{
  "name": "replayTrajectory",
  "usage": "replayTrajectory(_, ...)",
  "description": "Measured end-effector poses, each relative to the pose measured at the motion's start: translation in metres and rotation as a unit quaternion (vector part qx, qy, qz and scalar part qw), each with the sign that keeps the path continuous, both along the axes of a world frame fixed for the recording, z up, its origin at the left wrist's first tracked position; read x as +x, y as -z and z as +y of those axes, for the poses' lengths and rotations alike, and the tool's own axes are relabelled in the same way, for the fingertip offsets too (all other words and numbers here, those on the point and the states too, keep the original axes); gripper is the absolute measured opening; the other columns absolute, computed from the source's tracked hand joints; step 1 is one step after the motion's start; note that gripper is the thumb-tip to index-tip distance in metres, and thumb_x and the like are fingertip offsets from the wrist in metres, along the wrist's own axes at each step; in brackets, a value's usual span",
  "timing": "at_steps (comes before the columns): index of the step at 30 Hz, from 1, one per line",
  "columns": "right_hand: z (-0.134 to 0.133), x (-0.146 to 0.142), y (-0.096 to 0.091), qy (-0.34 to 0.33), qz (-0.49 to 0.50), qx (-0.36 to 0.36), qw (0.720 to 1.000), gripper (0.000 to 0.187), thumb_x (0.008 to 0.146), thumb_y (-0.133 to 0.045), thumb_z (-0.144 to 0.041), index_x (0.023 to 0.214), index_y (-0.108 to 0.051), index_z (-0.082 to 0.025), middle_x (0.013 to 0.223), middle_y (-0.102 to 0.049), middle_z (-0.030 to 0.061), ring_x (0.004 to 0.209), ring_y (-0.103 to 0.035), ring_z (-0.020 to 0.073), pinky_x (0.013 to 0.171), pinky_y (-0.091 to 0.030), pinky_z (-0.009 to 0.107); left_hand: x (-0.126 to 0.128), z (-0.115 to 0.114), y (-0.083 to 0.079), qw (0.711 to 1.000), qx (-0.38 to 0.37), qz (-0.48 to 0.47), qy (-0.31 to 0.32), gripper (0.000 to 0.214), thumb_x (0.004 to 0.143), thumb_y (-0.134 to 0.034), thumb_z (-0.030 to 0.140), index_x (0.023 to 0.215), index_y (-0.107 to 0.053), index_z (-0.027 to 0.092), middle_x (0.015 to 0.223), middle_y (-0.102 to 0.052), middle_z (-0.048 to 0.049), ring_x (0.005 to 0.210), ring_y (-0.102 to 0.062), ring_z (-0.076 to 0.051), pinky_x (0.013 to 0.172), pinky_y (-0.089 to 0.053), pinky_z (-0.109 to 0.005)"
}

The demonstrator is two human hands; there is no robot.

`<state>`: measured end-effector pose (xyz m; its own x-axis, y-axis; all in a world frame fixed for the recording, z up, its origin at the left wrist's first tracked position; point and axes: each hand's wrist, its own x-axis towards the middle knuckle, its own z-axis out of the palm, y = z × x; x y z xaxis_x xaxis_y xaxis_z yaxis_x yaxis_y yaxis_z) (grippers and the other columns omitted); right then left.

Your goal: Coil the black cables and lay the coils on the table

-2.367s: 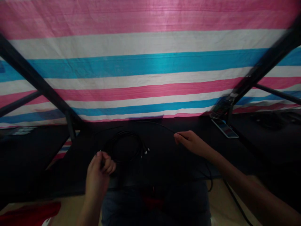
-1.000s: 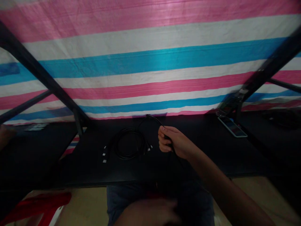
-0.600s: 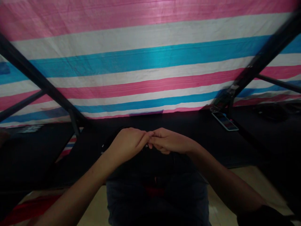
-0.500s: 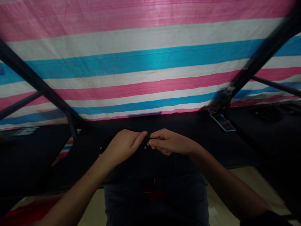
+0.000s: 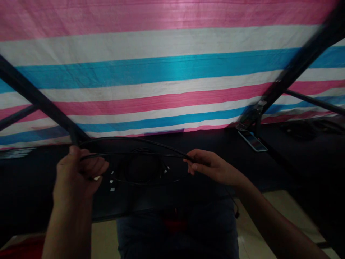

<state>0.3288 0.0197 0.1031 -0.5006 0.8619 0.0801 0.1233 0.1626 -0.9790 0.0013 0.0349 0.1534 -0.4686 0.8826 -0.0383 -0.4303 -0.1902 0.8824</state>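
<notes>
A black cable (image 5: pixel 140 154) is stretched in a long loop between my two hands above the black table (image 5: pixel 215 144). My left hand (image 5: pixel 77 174) is closed around the loop's left end. My right hand (image 5: pixel 208 166) pinches the strands together at the right end, and the cable's tail hangs down past the table edge. Under the loop, a coiled bundle of black cables (image 5: pixel 142 169) with small pale connectors lies on the table.
A phone (image 5: pixel 250 141) lies at the table's back right beside a slanting black frame bar (image 5: pixel 291 68). Another black bar (image 5: pixel 35 99) slants at the left. A pink, white and blue striped cloth (image 5: pixel 167 64) hangs behind. My lap is below the table edge.
My hands were together at the middle half a second ago. The left hand has since pulled away to the left, drawing the cable out into a long loop; the right hand stayed near the centre.
</notes>
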Motion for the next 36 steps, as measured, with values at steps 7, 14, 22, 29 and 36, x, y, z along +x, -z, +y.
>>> replayTrajectory(7, 0.011, -0.014, 0.020, -0.019, -0.066, -0.004, 0.998, 0.021, 0.098, -0.056, -0.035, 0.106, -0.064, -0.018, 0.098, -0.072, 0.0068, 0.088, -0.067, 0.0194, 0.080, -0.053, 0.034, 0.005, -0.016, -0.009, 0.993, 0.090, -0.013, 0.070, 0.067, 0.099, -0.047, 0.059, 0.052, -0.021, 0.019, 0.048, -0.004, 0.0080, 0.044, 0.004, -0.010, 0.035, -0.009, -0.025)
replayTrajectory(14, 0.004, 0.000, 0.047, 0.006, -0.179, -0.027, 0.984, 0.035, 0.099, -0.053, -0.045, 0.084, -0.067, -0.016, 0.067, -0.066, 0.0020, 0.065, -0.060, 0.0162, 0.064, -0.045, 0.028, 0.004, -0.014, -0.011, 0.998, 0.037, -0.041, 0.029, 0.057, 0.103, -0.048, 0.036, 0.055, -0.023, 0.019, 0.049, -0.008, 0.0083, 0.047, 0.003, -0.011, 0.035, -0.008, -0.024)
replayTrajectory(22, -0.035, 0.015, 0.092, 0.007, -0.085, -0.249, 0.965, 0.059, 0.093, -0.051, -0.070, 0.096, -0.068, -0.014, 0.063, -0.065, 0.0024, 0.054, -0.061, 0.0163, 0.055, -0.046, 0.029, -0.007, -0.004, 0.012, 0.998, 0.000, -0.069, -0.004, 0.050, 0.098, -0.054, 0.025, 0.055, -0.029, 0.019, 0.042, -0.020, 0.0088, 0.039, -0.007, -0.008, 0.035, -0.011, -0.023)
replayTrajectory(29, -0.030, -0.062, 0.070, 0.189, 0.341, -0.117, 0.913, 0.048, 0.091, -0.063, -0.062, 0.109, -0.076, -0.020, 0.112, -0.077, 0.0134, 0.105, -0.071, 0.0278, 0.096, -0.052, 0.047, 0.056, 0.002, 0.072, 0.985, -0.009, -0.171, 0.023, 0.052, 0.096, -0.060, 0.024, 0.055, -0.028, 0.020, 0.041, -0.021, 0.0102, 0.036, -0.011, -0.006, 0.037, -0.009, -0.023)
replayTrajectory(36, -0.027, -0.111, 0.046, 0.278, 0.488, -0.079, 0.823, 0.042, 0.093, -0.063, -0.061, 0.086, -0.073, -0.021, 0.053, -0.052, -0.0045, 0.049, -0.053, 0.0116, 0.058, -0.052, 0.028, 0.110, -0.020, 0.095, 0.944, -0.082, -0.318, 0.010, 0.053, 0.101, -0.056, 0.028, 0.055, -0.031, 0.020, 0.044, -0.021, 0.0103, 0.035, -0.017, -0.006, 0.036, -0.019, -0.022)
